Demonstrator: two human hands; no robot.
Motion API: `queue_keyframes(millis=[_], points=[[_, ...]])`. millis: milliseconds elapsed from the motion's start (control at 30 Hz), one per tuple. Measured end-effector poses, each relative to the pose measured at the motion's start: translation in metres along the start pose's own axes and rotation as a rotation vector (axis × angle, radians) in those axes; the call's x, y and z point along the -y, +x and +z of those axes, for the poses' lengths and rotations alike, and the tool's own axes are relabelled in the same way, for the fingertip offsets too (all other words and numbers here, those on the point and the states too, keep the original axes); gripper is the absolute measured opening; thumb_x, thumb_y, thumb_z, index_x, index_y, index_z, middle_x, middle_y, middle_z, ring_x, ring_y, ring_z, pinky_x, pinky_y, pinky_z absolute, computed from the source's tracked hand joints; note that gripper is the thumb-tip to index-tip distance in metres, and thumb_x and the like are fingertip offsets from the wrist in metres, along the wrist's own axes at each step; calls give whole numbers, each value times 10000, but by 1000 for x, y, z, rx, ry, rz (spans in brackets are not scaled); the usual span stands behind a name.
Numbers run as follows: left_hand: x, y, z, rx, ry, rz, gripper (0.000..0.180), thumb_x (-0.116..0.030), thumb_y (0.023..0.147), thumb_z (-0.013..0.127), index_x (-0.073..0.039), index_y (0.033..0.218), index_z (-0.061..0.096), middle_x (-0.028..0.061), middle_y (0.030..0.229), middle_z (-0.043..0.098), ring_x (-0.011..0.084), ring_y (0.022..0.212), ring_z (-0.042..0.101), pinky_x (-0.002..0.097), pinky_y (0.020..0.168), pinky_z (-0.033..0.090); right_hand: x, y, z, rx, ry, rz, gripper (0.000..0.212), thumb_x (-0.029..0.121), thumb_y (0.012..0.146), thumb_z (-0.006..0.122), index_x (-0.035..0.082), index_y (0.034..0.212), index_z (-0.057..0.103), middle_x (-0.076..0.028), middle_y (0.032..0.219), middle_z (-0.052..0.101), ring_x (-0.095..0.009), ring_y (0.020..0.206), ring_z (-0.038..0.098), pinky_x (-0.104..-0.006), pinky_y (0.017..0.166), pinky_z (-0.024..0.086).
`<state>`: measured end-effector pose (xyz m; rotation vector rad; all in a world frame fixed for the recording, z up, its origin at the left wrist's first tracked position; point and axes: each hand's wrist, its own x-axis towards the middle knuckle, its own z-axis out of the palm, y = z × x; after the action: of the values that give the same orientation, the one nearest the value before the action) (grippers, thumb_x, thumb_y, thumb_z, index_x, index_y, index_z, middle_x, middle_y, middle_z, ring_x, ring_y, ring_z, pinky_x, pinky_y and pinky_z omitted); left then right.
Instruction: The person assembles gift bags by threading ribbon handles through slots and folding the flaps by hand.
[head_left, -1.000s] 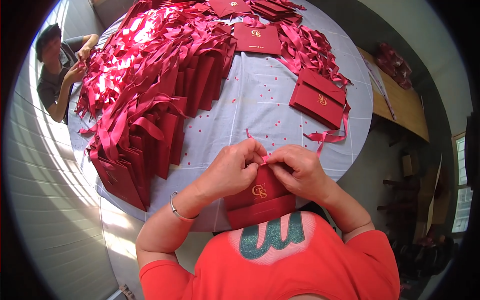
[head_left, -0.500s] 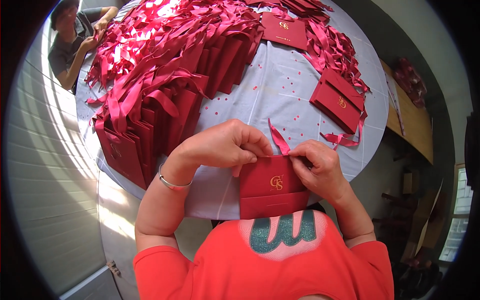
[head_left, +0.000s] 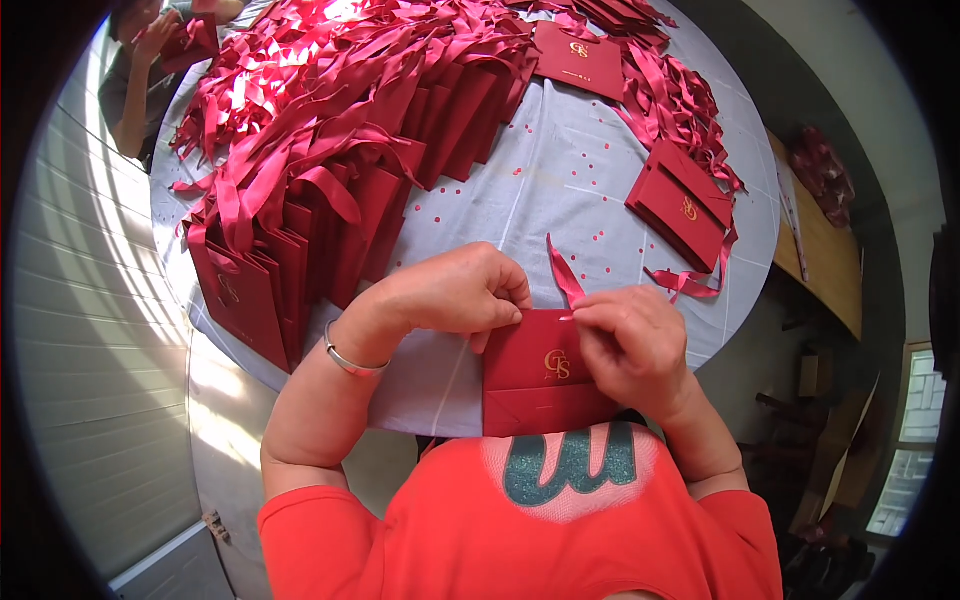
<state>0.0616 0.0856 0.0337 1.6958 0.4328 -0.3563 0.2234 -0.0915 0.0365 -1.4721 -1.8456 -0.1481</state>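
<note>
A dark red paper gift bag (head_left: 530, 352) with a gold emblem lies flat at the near table edge, against my shirt. My left hand (head_left: 478, 295) is closed on the bag's upper left corner, fingertips pinched together. At the upper right of the bag, my right hand (head_left: 640, 340) pinches a crimson ribbon (head_left: 564, 272) between thumb and forefinger. The ribbon's free pointed end stands up past the top edge, toward the far side. My right fingers cover part of the bag's right side.
A big heap of finished ribbon-handled bags (head_left: 330, 150) fills the table's left. More bags lie flat (head_left: 683, 205) at right and at the back (head_left: 580, 62). Small red paper dots dot the grey tablecloth (head_left: 530, 200). A co-worker (head_left: 135, 95) sits far left, handling a red bag.
My right hand has turned and moved slightly nearer me, with its fingers now over the ribbon at the bag's edge. The co-worker has raised a red bag.
</note>
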Motion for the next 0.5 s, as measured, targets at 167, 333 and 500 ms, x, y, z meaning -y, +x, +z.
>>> queue_keyframes(millis=[167,333,500], points=[[1,1,1,-34,61,72,104,-47,908,615,13,955,685,26,701,648,82,543,583,263,528,470,5,0,12,103,92,-49,253,-21,649,751,45,881,676,-74,845,655,-241,736,649,-345,639,515],[1,-1,3,-54,21,86,115,-45,871,623,19,936,693,25,696,646,77,555,571,265,530,465,8,0,21,119,53,-48,219,-14,664,744,40,863,669,-73,825,644,-238,718,637,-350,634,509],[11,3,6,-99,58,157,132,-47,837,627,20,924,699,34,695,652,77,575,562,267,533,461,12,-3,26,131,-56,-75,181,11,685,736,37,844,652,-77,797,621,-242,692,619,-355,623,500]])
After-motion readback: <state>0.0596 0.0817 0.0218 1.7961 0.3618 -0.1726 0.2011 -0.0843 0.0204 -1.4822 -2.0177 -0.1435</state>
